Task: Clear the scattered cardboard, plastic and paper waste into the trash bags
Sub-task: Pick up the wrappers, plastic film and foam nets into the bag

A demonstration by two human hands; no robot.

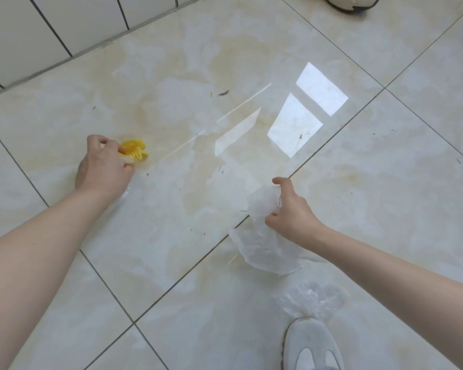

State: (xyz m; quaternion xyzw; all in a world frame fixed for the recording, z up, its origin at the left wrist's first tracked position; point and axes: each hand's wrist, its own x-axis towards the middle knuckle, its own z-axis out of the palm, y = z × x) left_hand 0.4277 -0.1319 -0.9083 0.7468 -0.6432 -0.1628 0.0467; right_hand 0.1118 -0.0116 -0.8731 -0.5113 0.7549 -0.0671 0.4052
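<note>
My left hand point(103, 166) reaches down to the glossy floor tiles and pinches a small yellow plastic piece point(134, 149) together with a bit of clear film under the palm. My right hand point(289, 212) grips a crumpled white translucent plastic sheet point(262, 236), whose lower part hangs down over the tile joint. A second crumpled clear plastic bag point(312, 299) lies on the floor just beyond my shoe. No trash bag is in view.
My grey shoe point(312, 345) stands at the bottom right. Another person's shoe point(352, 2) shows at the top edge. A white tiled wall point(51, 25) runs along the top left. Small dark specks point(223, 92) dot the floor, and window light reflects on it.
</note>
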